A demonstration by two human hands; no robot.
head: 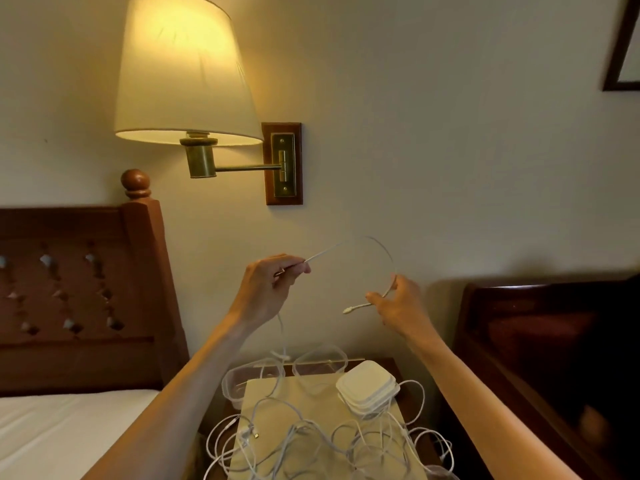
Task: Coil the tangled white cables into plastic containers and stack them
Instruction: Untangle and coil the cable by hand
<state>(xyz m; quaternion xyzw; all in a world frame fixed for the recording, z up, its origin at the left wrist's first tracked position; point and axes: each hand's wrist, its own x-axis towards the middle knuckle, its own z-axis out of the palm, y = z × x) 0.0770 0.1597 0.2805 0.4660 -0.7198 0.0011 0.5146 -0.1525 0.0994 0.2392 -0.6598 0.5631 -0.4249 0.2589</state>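
Observation:
I hold one white cable (377, 244) up in front of the wall, arched between both hands. My left hand (273, 285) pinches it near the middle, and the rest hangs down to the nightstand. My right hand (398, 306) grips it near the end, with the plug (348, 310) sticking out to the left. Below, a tangle of white cables (311, 441) lies over a tan mat (311, 400). Two clear plastic containers (320, 363) stand open at the back. A stack of white lids (367, 388) sits to their right.
The wooden nightstand (391, 367) stands between a bed with a carved headboard (79, 289) on the left and a dark wooden piece of furniture (540, 341) on the right. A lit wall lamp (187, 74) hangs above on a brass arm.

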